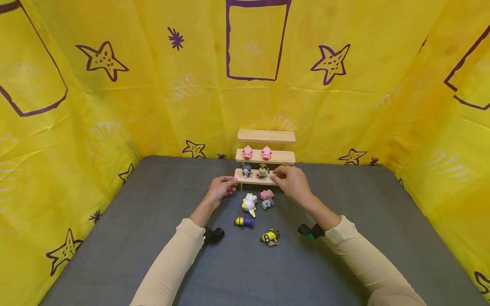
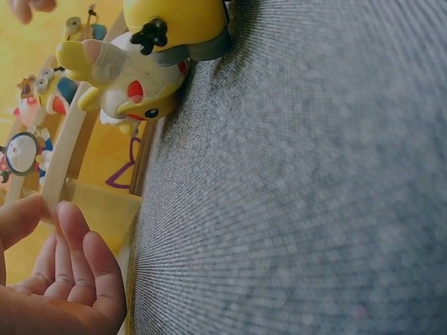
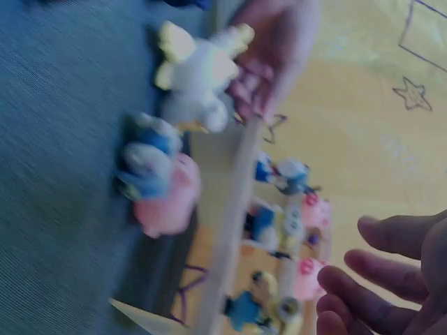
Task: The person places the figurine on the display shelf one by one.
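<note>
A three-tier wooden display shelf (image 1: 266,136) stands at the back of the table. My left hand (image 1: 223,188) pinches the left end of its lowest board between thumb and fingers. Near that board's right end hovers my right hand (image 1: 292,182); in the right wrist view its fingers are spread and hold nothing. Beside them on the board stands a yellow-and-blue figurine (image 3: 255,303), largely hidden in the head view. A dark-capped figurine (image 1: 246,171) and a crowned minion figurine (image 1: 262,171) share this board. Two pink pig figurines (image 1: 247,153) occupy the middle board.
Before the shelf lie a white-and-yellow figurine (image 1: 249,204), a pink pig (image 1: 266,194), a grey-blue figurine (image 1: 268,204), a minion in blue (image 1: 245,221) and another minion (image 1: 270,236). Yellow cloth walls (image 1: 206,110) surround the grey table (image 1: 160,204).
</note>
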